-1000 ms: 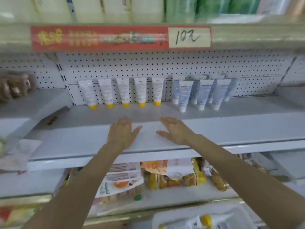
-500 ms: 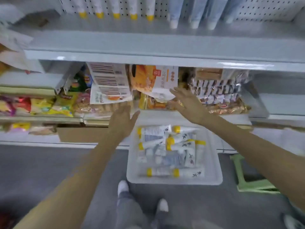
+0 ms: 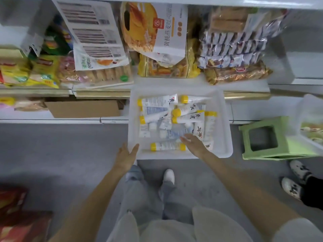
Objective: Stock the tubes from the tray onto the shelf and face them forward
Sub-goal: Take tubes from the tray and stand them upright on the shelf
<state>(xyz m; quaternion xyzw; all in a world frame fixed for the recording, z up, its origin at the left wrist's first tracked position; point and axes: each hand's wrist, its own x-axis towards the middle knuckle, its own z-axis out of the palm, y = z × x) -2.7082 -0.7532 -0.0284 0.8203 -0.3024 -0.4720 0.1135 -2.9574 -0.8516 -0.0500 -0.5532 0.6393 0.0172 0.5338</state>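
A white plastic tray (image 3: pixel 225 137) sits on the grey floor in front of the shelving. It holds several white tubes with yellow caps (image 3: pixel 188 117) and some pale blue tubes (image 3: pixel 174 133), lying jumbled. One yellow-capped tube (image 3: pixel 166 146) lies along the tray's near side. My right hand (image 3: pixel 193 143) reaches into the tray with straight fingers, over that tube's right end and the blue ones, holding nothing. My left hand (image 3: pixel 126 155) is open at the tray's near left corner, thumb against the rim. The target shelf is out of view above.
Low shelves behind the tray hold snack bags (image 3: pixel 157 32) and biscuit packs (image 3: pixel 234 49). A cardboard box (image 3: pixel 82 109) lies at the left on the bottom shelf. A green stool (image 3: pixel 265 138) stands right of the tray. Another person's shoes (image 3: pixel 295 179) are at the far right. My own feet (image 3: pixel 168 175) stand just before the tray.
The view swung down from the upper shelf with its faced tubes to the floor tray. Both hands dropped from the shelf edge; the right now reaches into the tray, the left touches its corner.
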